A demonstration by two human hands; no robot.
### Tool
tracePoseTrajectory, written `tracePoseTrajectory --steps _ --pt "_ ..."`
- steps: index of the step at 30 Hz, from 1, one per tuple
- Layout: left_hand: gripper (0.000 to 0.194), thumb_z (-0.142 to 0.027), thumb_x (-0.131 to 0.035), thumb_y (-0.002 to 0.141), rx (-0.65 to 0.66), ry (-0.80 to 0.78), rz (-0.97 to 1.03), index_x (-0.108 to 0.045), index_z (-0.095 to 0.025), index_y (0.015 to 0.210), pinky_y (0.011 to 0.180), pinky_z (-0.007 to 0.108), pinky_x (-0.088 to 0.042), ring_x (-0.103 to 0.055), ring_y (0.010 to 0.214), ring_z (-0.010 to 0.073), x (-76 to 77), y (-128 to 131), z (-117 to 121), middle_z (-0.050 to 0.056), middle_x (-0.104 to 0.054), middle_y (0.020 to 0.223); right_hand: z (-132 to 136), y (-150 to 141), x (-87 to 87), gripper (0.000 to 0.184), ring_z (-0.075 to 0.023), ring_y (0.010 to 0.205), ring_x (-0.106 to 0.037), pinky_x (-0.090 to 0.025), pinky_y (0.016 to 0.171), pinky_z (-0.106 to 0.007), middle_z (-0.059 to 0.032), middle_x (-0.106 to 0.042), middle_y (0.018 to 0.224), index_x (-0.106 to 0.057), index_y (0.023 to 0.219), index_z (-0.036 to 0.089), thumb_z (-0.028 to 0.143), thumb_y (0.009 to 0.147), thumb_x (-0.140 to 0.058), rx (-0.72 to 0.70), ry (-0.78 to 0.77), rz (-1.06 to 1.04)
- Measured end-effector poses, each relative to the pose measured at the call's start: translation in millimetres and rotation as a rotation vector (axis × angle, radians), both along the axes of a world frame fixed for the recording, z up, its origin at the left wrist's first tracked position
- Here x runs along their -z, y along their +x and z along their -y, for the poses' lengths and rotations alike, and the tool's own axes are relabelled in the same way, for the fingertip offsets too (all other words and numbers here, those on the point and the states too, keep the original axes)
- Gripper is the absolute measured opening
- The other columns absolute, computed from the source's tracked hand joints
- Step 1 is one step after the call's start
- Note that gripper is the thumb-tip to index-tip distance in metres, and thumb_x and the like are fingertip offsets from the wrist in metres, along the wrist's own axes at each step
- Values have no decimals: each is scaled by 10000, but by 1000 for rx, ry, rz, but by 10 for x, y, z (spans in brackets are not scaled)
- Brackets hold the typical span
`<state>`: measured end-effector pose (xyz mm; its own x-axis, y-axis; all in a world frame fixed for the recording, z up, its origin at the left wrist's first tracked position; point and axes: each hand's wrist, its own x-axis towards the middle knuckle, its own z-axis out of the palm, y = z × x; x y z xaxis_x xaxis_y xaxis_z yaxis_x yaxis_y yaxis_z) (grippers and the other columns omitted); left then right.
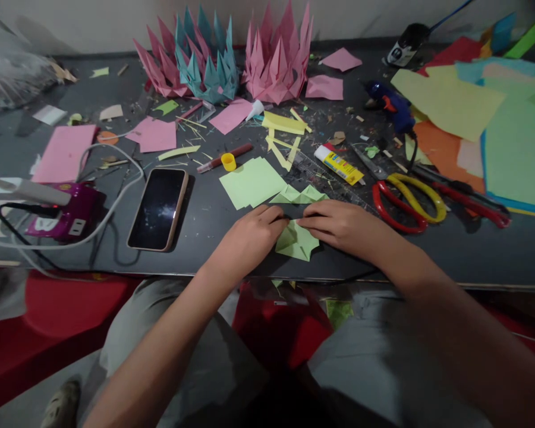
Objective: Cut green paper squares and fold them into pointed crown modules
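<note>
Near the table's front edge lies a creased light green paper square (296,241), partly folded. My left hand (262,230) has its fingers closed on the paper's upper left edge. On the upper right edge, the fingers of my right hand (327,221) are pressed together on the same sheet. Just beyond my fingertips rest folded green paper pieces (301,194) with raised points. A small stack of flat green paper squares (252,181) sits to their upper left. My fingertips partly hide the top of the sheet.
Left of my hands are a phone (158,209) and a purple power adapter (65,208) with cables. To the right lie scissors (405,202), a glue stick (339,164) and a glue gun (392,106). Pink and blue paper crowns (276,68) stand behind, among scraps.
</note>
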<state>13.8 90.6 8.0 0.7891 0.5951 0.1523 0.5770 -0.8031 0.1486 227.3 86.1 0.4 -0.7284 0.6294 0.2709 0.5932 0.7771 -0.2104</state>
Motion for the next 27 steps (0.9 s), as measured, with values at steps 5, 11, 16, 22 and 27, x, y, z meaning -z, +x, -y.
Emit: tracePoseTrajectory --steps 5,11,16,22,27 --pt "216 -115 -440 873 -5 -14 22 -611 -116 1006 795 327 -485 -548 880 189 -9 -7 20 87 -591 989 -26 14 34 270 -203 884 -577 -477 802 -336 -103 -628 929 -652 1023 124 169 887 -423 -15 -32 1" --pt "223 -137 -450 870 -61 -6 -10 -617 -142 1018 778 333 -468 -537 891 198 -36 10 25 81 -596 990 -6 -23 22 294 -216 878 -547 -471 787 -364 -105 -588 913 -663 1048 166 179 847 -450 67 -80 -8" --pt "255 -130 -448 863 -113 -15 -37 -624 -194 1037 768 332 -446 -536 943 207 -41 -29 38 68 -594 1049 22 25 -46 263 -186 784 -545 -461 704 -322 -86 -579 841 -706 922 175 218 837 -460 150 -159 -59" --pt "252 -145 -442 860 -144 -87 69 -630 -202 1019 771 344 -428 -525 956 213 0 -41 28 63 -594 1035 89 43 -98 234 -172 749 -575 -446 680 -301 -67 -604 829 -681 838 182 269 857 -465 285 -241 -132" --pt "238 -273 -452 880 -241 -185 225 -644 -169 974 791 348 -425 -531 898 196 47 30 14 63 -610 953 264 -42 -172 239 -124 535 -523 -385 492 -233 18 -554 607 -600 894 202 415 790 -575 403 -451 -119"
